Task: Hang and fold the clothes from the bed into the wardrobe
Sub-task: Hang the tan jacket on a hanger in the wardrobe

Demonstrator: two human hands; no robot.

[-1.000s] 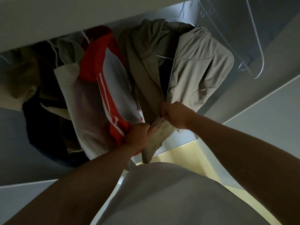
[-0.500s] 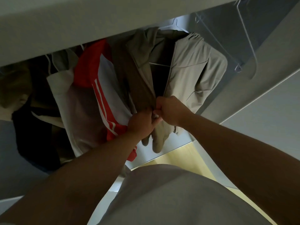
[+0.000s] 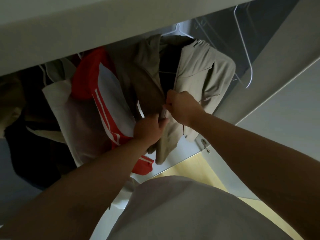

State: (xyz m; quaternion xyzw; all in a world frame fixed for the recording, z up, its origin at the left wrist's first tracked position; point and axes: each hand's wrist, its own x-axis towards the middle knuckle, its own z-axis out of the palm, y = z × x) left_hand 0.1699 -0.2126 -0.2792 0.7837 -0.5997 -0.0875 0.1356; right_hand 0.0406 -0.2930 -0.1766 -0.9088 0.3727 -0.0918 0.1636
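Note:
A beige zip jacket (image 3: 202,80) hangs on a white hanger (image 3: 178,31) inside the wardrobe, its front open above my hands. My left hand (image 3: 149,130) grips the jacket's left front edge low down. My right hand (image 3: 181,106) pinches the right front edge at the zip, just above the left hand. The two hands touch at the zip. The jacket's hem hangs below them.
Left of the jacket hang a red and white striped garment (image 3: 107,108), a pale top (image 3: 57,99) and dark clothes (image 3: 31,146). Empty clear hangers (image 3: 245,54) hang at the right. A wardrobe shelf (image 3: 86,26) runs overhead. The wardrobe door (image 3: 280,115) stands at the right, over yellow floor (image 3: 194,168).
Both hands have moved up the jacket front, and its two edges have come together at the zip. The view has tilted down slightly.

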